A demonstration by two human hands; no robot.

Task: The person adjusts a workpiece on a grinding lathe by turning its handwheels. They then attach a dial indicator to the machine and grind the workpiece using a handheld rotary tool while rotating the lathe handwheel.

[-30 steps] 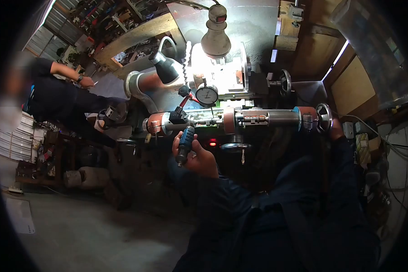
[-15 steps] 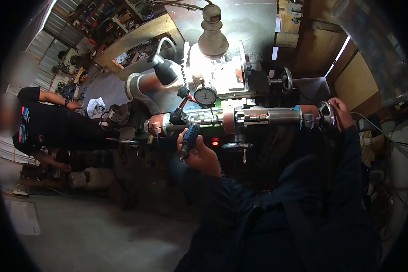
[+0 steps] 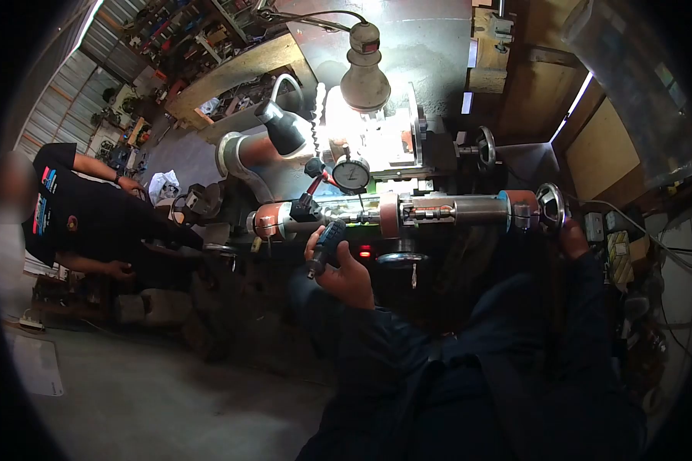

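Before me, horizontal grey steel cylinder (image 3: 480, 211) with red-brown collars (image 3: 390, 216); black block base (image 3: 303, 212) of round white-faced gauge (image 3: 350, 176) atop.

From my remote post I see a ribbed, blue-and-black handheld tool (image 3: 327, 247) slanting in the left grip (image 3: 347, 280), metal-tipped end down, upper end near the horizontal cylinder assembly (image 3: 480, 213). At that assembly's right end, a shiny round handwheel (image 3: 552, 206) stands upright, the right grip (image 3: 573, 238) at its lower rim, contact partly hidden.
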